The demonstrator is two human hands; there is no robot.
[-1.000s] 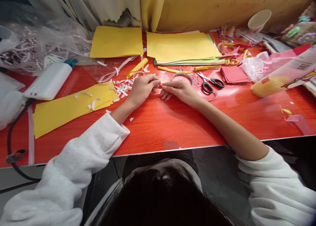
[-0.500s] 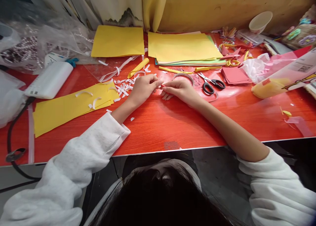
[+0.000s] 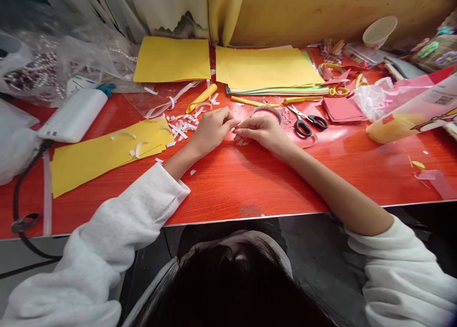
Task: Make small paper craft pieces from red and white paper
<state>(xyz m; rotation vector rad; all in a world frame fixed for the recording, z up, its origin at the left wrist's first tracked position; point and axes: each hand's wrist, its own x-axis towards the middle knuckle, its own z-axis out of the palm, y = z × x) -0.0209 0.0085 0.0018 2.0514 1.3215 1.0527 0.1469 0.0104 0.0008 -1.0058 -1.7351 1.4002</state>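
My left hand (image 3: 211,128) and my right hand (image 3: 261,128) meet fingertip to fingertip over the red table (image 3: 250,174), both pinched on a tiny strip of paper (image 3: 238,123) between them. The strip is too small to make out clearly. A heap of white paper scraps (image 3: 182,125) lies just left of my left hand. Behind my right hand lies a roll of clear tape (image 3: 266,111). Black-handled scissors (image 3: 307,120) rest to the right of it.
Yellow paper sheets (image 3: 103,151) lie at the left, with more yellow sheets (image 3: 264,67) at the back. A white box (image 3: 73,115) and plastic bags (image 3: 53,60) fill the left. A paper cup (image 3: 379,31), pink papers (image 3: 341,109) and packaging (image 3: 410,113) crowd the right.
Both hands stay pinched together on the small strip, with only slight finger movement. The view has shifted a little.
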